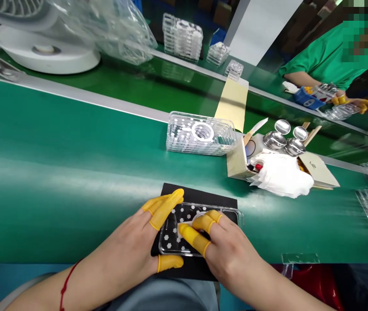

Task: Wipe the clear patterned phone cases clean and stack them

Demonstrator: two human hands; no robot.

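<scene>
A clear phone case [172, 242] with white flower prints lies on a black mat [199, 194] at the front edge of the bench. My left hand [145, 233], wearing yellow finger cots, steadies its left end, fingers at the far edge and thumb at the near edge. Over the middle of the case is my right hand [219, 237], also in yellow finger cots. Its fingers are curled, with a small white piece [179, 231] showing under the index fingertip against the case. What that piece is stays partly hidden. Part of a white ring [199, 214] shows behind the right fingers.
Stacked clear cases [184, 134] stand beyond the mat. To their right sits a box [237, 162] with white cloths [281, 172], metal-lidded pots [274, 140] and a knife [256, 129]. A fan base [46, 49] stands far left. A co-worker in a green shirt [319, 52] handles cases opposite.
</scene>
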